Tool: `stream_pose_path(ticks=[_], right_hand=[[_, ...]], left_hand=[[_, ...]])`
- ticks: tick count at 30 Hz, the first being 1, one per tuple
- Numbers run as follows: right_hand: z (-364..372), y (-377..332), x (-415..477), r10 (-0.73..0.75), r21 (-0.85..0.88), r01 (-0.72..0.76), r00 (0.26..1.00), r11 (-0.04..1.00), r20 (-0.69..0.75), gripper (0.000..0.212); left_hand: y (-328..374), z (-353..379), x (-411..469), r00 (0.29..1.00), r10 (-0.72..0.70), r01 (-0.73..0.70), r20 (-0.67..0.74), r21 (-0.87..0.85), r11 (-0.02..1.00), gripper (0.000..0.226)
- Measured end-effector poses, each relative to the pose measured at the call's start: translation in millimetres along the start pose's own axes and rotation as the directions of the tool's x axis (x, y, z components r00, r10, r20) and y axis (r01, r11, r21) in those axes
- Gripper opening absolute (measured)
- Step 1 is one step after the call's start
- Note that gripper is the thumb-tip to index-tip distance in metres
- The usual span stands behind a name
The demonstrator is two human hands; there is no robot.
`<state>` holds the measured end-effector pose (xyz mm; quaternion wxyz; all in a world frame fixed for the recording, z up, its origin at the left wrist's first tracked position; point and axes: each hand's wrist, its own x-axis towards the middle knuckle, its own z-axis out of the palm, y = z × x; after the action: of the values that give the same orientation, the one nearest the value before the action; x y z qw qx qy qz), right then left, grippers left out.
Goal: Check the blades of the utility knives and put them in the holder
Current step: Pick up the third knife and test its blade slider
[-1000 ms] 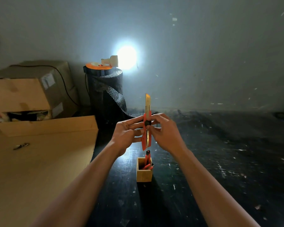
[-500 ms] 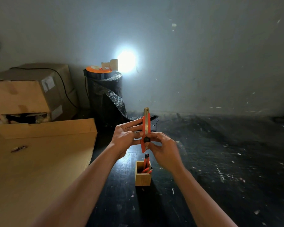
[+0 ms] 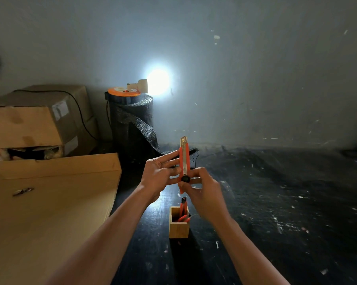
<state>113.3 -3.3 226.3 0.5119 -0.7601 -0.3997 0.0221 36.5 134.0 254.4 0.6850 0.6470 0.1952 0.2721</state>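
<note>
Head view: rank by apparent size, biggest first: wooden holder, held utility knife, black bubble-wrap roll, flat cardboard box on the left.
1. flat cardboard box
2. black bubble-wrap roll
3. utility knife and wooden holder: similar, not ranked; the knife is longer and thinner, and held nearer the camera.

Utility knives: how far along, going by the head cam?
Done: at least two orange knives already stand in the wooden holder. In hand: one utility knife held upright above the holder by the left hand and right hand, blade tip out. Left: retract it and drop it in. No other loose knives can be made out.
</note>
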Motion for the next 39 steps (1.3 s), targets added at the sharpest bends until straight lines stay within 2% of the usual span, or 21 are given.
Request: stream_pose_path(ticks=[5,8,10,13,18,22,26,32,36,39], right_hand=[[1,2,-5,-0.076,0.005,0.075,0.997,0.997,0.032,0.030],[0,-1,-2,-0.038,0.001,0.038,0.999,0.999,0.017,0.022],[0,-2,-1,-0.015,0.012,0.015,1.000,1.000,0.009,0.026],[0,-2,-2,-0.047,0.026,0.046,0.998,0.999,0.033,0.032],[0,-3,2,-0.037,0.002,0.037,0.999,0.999,0.027,0.023],[1,-1,2,-0.047,0.019,0.046,0.998,0.999,0.045,0.029],[2,0,2,-0.066,-0.010,0.066,0.997,0.998,0.052,0.024],[11,10,1,-0.018,0.016,0.018,1.000,1.000,0.022,0.020],[12,16,0,-0.074,0.024,0.072,0.996,0.997,0.057,0.028],[15,19,2,-0.082,0.004,0.082,0.994,0.997,0.067,0.027]], left_hand=[[0,-3,0,1.000,0.005,-0.006,-0.017,-0.003,1.000,0.048],[0,-2,-1,1.000,0.010,-0.010,-0.016,0.011,1.000,0.049],[0,-1,-1,1.000,0.006,-0.006,-0.012,0.008,1.000,0.050],[1,-2,-1,1.000,0.009,-0.009,-0.012,0.004,1.000,0.051],[3,-2,1,0.999,0.030,-0.030,-0.016,0.020,0.999,0.049],[1,-2,2,0.999,0.030,-0.030,-0.023,0.013,0.999,0.049],[0,-5,2,0.999,0.036,-0.036,-0.022,0.007,0.999,0.048],[-9,-5,1,1.000,-0.008,0.008,-0.013,-0.009,1.000,0.051],[-16,-9,2,0.999,-0.050,0.049,-0.011,-0.065,0.997,0.052],[-19,-10,5,0.999,-0.048,0.047,-0.020,-0.069,0.997,0.051]])
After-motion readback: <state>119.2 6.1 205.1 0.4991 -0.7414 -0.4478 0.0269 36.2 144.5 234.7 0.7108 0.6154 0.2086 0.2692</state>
